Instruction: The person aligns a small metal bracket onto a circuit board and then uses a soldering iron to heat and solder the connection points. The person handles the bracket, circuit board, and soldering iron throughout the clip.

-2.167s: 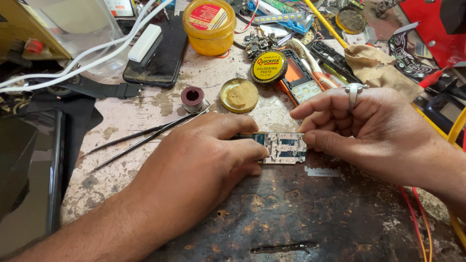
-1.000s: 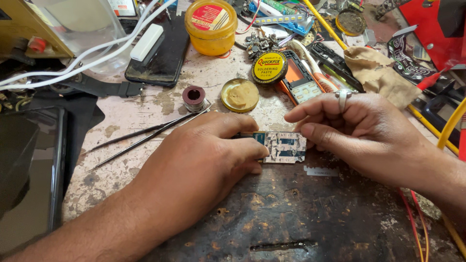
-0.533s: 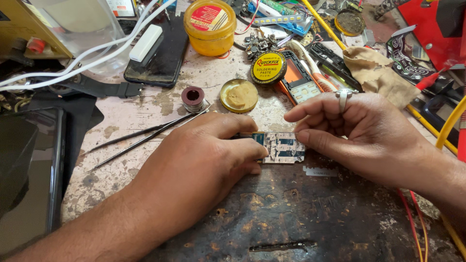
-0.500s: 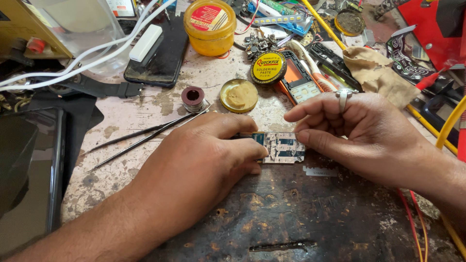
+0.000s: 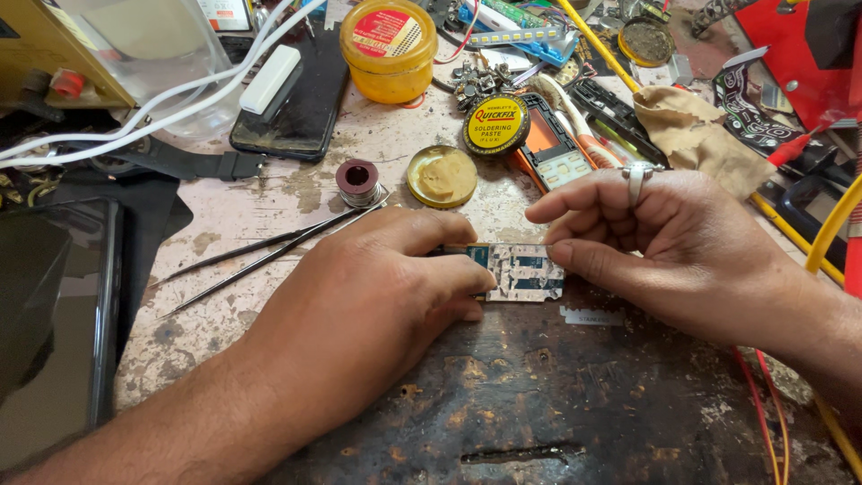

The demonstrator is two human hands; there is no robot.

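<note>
Circuit board [image 5: 525,271] lies flat; long axis left-right between both hands.

Two hands are seen over the workbench [image 5: 575,404]: the left hand [image 5: 377,296] and the right hand [image 5: 673,247]. One circuit board [image 5: 525,269] is counted between them, near the middle of the workbench. One ring [image 5: 636,180] is worn on the right hand. Two tweezers [image 5: 269,251] are laid towards the left edge. One solder spool [image 5: 357,180] and one open tin of paste [image 5: 442,176] are counted beyond the hands. One yellow jar [image 5: 388,49] and one round yellow-and-black lid [image 5: 496,124] are placed by the far edge. One dark phone [image 5: 296,99] is laid at the far left, with one white block [image 5: 263,81] on it.
</note>
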